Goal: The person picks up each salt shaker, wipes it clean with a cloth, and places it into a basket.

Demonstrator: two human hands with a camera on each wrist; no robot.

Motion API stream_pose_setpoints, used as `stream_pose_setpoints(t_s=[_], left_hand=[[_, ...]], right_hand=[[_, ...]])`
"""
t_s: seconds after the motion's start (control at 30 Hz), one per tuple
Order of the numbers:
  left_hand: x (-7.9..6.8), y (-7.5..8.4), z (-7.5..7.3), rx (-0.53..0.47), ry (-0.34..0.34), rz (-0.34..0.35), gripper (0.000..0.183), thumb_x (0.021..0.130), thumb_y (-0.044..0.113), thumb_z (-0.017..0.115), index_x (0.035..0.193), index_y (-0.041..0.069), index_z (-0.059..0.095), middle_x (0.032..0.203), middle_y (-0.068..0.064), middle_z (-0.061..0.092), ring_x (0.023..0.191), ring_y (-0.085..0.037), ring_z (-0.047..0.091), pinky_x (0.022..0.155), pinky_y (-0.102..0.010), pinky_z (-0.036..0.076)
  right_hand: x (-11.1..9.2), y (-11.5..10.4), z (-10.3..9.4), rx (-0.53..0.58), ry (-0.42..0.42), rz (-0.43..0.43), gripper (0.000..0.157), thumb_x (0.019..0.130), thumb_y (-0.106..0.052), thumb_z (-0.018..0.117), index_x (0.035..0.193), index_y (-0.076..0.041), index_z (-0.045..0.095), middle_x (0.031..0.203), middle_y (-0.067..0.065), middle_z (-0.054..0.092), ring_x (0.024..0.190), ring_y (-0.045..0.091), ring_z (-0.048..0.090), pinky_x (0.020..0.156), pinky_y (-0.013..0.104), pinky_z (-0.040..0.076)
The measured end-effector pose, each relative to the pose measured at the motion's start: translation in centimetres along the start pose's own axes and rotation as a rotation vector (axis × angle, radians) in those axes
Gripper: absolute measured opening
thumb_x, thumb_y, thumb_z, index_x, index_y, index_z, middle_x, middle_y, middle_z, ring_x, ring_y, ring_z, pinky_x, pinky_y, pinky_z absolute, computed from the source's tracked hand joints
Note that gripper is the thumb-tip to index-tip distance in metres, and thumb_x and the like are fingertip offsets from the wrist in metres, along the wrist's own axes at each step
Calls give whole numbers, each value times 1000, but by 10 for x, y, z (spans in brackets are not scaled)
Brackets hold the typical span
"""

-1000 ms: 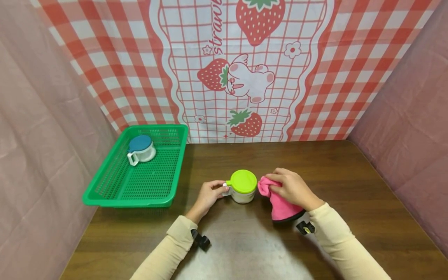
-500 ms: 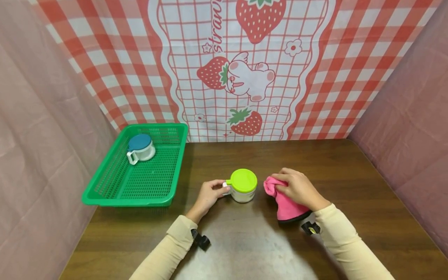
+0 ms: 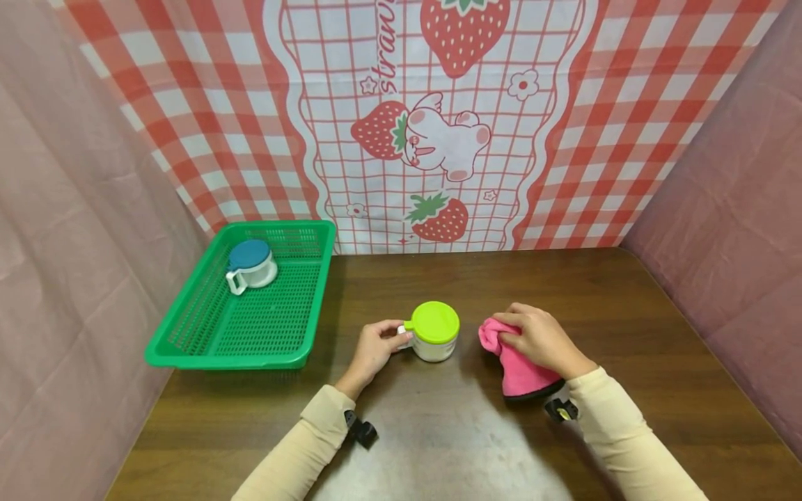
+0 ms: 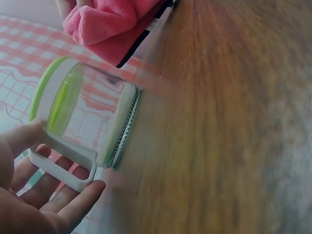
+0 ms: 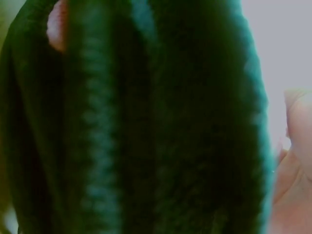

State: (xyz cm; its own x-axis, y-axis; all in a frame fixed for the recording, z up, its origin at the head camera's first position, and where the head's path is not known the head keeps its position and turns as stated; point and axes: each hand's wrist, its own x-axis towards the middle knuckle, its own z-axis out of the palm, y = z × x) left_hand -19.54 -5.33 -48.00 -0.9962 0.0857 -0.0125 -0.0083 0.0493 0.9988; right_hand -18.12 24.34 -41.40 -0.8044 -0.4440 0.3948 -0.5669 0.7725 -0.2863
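Near the middle of the table stands a lidded jar [image 3: 435, 334], clear-walled with a lime-green lid and a white handle [image 4: 63, 163]. My left hand [image 3: 374, 353] holds that handle, thumb on top and fingers around its far side in the left wrist view. To the right of the jar, apart from it, my right hand [image 3: 540, 337] grips a bunched pink cloth [image 3: 525, 372] with a dark edge. In the left wrist view the cloth [image 4: 109, 27] shows at the top. Blurred dark fabric [image 5: 185, 122] fills most of the right wrist view and hides the fingertips.
A green plastic basket [image 3: 303, 341] stands on the left of the wooden table [image 3: 438, 431]. Inside it sits a white jar with a blue lid [image 3: 250, 254] and a handle. A red-checked strawberry curtain [image 3: 557, 139] hangs behind, with pink drapes at both sides.
My right hand has moved right with the pink cloth, widening the gap to the jar. My left hand and the jar stay where they were.
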Motion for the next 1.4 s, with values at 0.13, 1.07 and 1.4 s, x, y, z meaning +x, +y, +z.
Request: stream_pose_setpoints(t_s=[0.13, 1.07, 1.4], left_hand=[[0, 1, 1, 64, 11, 34, 27, 83, 1, 73, 106, -12, 68, 97, -23, 70, 75, -6, 61, 70, -28, 59], [-1, 11, 3, 150, 87, 1, 22, 83, 4, 74, 101, -9, 71, 91, -20, 72, 70, -6, 57, 58, -18, 47], [-1, 15, 2, 121, 106, -12, 23, 83, 4, 74, 101, -9, 71, 91, -19, 73, 69, -4, 58, 60, -26, 54]], right_hand=[[-1, 1, 1, -7, -1, 11, 26, 77, -7, 77, 103, -8, 76, 80, -2, 61, 65, 9, 50, 59, 26, 39], [-10, 3, 1, 3, -10, 35, 24, 77, -4, 77, 101, -7, 76, 79, -3, 61, 66, 9, 51, 59, 27, 40], [-11, 6, 2, -11, -4, 28, 26, 76, -8, 78, 102, -7, 76, 78, -4, 60, 65, 9, 49, 60, 26, 41]])
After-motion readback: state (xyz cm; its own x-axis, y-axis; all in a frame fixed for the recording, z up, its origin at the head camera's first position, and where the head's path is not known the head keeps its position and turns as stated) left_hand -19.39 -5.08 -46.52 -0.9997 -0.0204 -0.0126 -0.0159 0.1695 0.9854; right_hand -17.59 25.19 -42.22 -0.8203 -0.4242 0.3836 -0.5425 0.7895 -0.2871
